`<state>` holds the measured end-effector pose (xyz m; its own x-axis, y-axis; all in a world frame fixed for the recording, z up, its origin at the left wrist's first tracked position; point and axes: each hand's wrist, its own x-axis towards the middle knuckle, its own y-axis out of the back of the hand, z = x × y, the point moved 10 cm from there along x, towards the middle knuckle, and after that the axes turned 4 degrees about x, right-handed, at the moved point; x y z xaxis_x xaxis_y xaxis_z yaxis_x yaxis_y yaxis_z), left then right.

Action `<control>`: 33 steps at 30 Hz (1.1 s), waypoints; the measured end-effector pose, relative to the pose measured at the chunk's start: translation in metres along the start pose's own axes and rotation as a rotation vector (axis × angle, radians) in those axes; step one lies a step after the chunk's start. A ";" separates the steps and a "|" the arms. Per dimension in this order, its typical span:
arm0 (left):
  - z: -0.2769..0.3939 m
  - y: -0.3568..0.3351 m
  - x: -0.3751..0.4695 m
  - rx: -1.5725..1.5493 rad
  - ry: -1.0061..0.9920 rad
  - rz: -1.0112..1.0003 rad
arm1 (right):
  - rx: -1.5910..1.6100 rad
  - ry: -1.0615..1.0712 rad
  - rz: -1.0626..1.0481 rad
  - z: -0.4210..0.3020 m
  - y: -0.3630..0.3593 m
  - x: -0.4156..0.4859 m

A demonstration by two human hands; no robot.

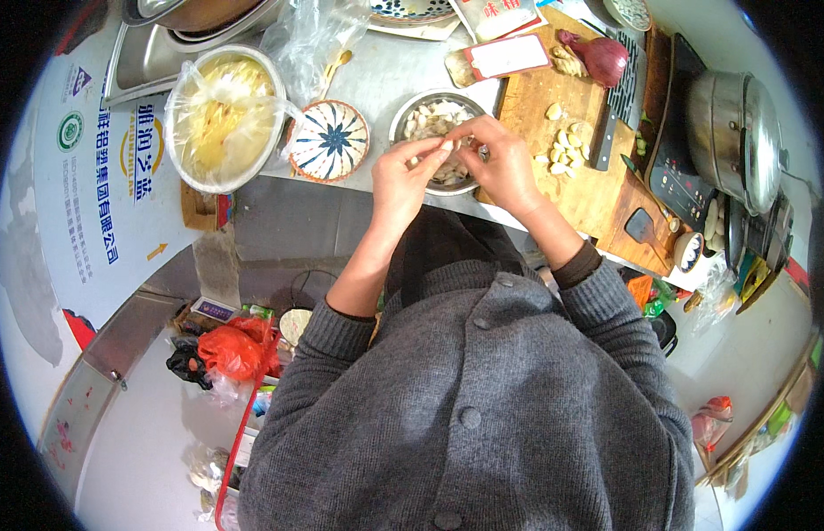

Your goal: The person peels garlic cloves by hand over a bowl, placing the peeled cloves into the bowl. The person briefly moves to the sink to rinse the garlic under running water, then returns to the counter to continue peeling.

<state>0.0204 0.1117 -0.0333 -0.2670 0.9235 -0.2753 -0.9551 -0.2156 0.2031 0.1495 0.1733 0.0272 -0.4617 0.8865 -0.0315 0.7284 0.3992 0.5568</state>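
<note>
Above a steel bowl (400,123) of garlic cloves and skins, my left hand (407,174) and my right hand (498,159) meet at the fingertips. A small pale garlic clove (447,145) is pinched between them, and another pale bit shows by the left fingers. Peeled garlic cloves (566,151) lie in a loose pile on the wooden cutting board (528,119), right of my right hand. A knife with a black handle (604,138) rests beside the pile. A red onion (603,61) and a piece of ginger (568,62) sit at the board's far end.
A patterned bowl (330,141) and a plastic-covered bowl of yellowish food (226,126) stand to the left. Past the board are a spatula (640,226), a small bowl (688,252) and a lidded steel pot (737,143). Seasoning packets (508,56) lie at the back.
</note>
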 end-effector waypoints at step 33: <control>0.017 -0.002 -0.004 0.036 -0.044 -0.058 | 0.576 -0.445 -0.266 0.047 -0.031 -0.019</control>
<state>0.0259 0.1134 -0.0169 -0.2050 0.9474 -0.2459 -0.9633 -0.1509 0.2219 0.1596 0.1557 -0.0282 -0.5000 0.7053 -0.5025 0.8259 0.5629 -0.0316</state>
